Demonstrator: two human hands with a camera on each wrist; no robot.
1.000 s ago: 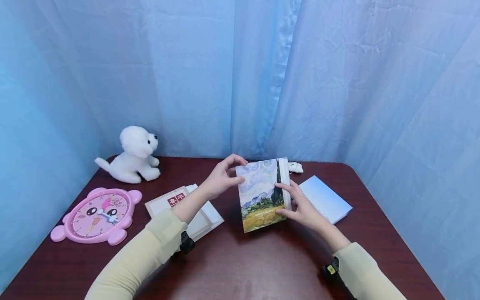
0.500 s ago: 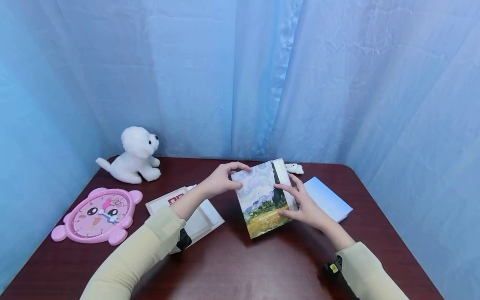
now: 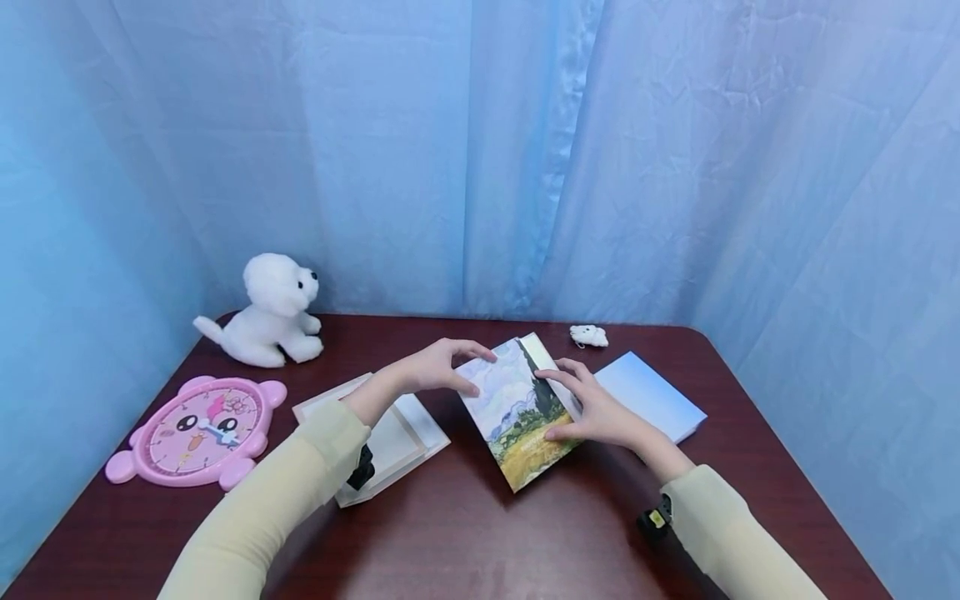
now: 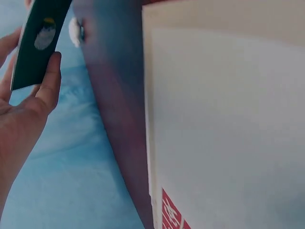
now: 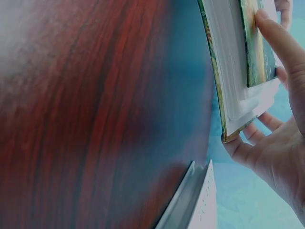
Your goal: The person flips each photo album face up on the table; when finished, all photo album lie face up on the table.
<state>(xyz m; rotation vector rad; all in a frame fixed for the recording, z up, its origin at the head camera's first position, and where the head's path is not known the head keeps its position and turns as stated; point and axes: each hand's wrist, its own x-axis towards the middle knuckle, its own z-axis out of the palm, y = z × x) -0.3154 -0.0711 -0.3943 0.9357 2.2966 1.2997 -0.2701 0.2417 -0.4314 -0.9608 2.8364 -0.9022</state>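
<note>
A photo album [image 3: 517,412] with a painted landscape cover is held tilted above the table in the head view. My left hand [image 3: 433,367] grips its upper left edge, thumb on the front cover. At the opposite edge, my right hand [image 3: 596,412] holds it, with thumb and forefinger on the cover. The right wrist view shows the front cover lifted off the white pages [image 5: 238,90], and fingers of my right hand [image 5: 281,148] under the back cover. Its dark green side [image 4: 40,47] faces the left wrist camera, held by my left hand [image 4: 28,114].
Beneath my left forearm lies a whitish album [image 3: 431,429] with red lettering. A blue-white album [image 3: 652,396] lies right of my right hand. A pink clock [image 3: 198,429] and white plush dog [image 3: 277,312] stand left; a small white plush [image 3: 588,335] is at the back.
Both hands have brought the photo album slightly left and nearer to me, turning it counterclockwise. More of the small white plush behind it now shows.
</note>
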